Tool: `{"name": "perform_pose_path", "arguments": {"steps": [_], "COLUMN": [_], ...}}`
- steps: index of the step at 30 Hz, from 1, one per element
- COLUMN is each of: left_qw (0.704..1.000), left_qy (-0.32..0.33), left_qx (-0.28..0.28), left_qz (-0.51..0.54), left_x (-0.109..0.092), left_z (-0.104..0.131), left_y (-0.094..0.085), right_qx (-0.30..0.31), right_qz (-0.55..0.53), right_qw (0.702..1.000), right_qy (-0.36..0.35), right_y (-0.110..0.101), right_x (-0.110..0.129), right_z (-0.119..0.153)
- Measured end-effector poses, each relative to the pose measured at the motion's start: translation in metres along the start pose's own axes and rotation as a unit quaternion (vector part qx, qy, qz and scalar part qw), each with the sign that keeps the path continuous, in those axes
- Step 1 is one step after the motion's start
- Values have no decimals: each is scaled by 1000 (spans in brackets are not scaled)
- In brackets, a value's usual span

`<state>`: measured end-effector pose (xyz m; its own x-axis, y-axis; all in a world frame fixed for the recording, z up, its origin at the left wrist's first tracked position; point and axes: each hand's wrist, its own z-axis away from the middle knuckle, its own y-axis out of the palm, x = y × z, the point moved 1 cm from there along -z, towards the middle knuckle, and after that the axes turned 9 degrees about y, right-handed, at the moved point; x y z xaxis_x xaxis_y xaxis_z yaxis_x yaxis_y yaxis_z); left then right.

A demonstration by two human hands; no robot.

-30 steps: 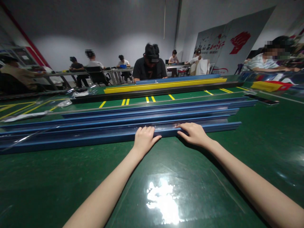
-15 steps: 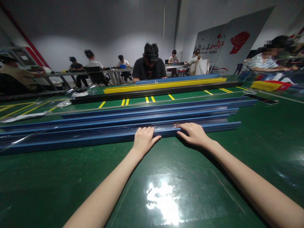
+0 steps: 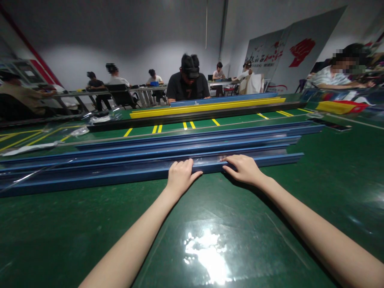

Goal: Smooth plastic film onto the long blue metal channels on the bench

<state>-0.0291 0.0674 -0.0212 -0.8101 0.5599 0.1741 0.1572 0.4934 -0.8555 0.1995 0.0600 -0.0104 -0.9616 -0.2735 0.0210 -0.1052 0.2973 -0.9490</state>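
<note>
Nearest me, a long blue channel strip [image 3: 105,178] lies across the green table [image 3: 90,224]. My left hand [image 3: 181,176] is closed over its near edge, fingers in the channel and thumb pointing right along the front. To the right, my right hand [image 3: 241,168] grips the same edge, its fingertips inside the channel and its thumb at the front side. A gap separates the two hands. Just behind lie more blue strips [image 3: 120,153], roughly parallel to the first.
Farther back are a yellow strip [image 3: 210,107] and a black strip [image 3: 144,120]. A phone [image 3: 330,125] and a yellow and red item [image 3: 339,107] lie at right. Clear plastic wrap [image 3: 102,117] is at left. A person [image 3: 188,82] sits opposite; others sit beyond.
</note>
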Motion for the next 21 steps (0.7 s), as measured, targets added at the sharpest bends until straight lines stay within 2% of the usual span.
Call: {"name": "perform_pose_path", "arguments": {"steps": [11,21], "left_qw": [1000,1000], "left_qy": [-8,-18], "left_qx": [-2,6], "left_qz": [-6,-5], "left_x": [0,-1], "left_z": [-1,-2], "left_y": [0,-2], "right_qx": [-22,-27], "right_qz": [-27,-42], "right_qw": [999,998], "right_qy": [-32,-27], "right_y": [3,2], "right_x": [-1,0], "right_z": [1,1]}}
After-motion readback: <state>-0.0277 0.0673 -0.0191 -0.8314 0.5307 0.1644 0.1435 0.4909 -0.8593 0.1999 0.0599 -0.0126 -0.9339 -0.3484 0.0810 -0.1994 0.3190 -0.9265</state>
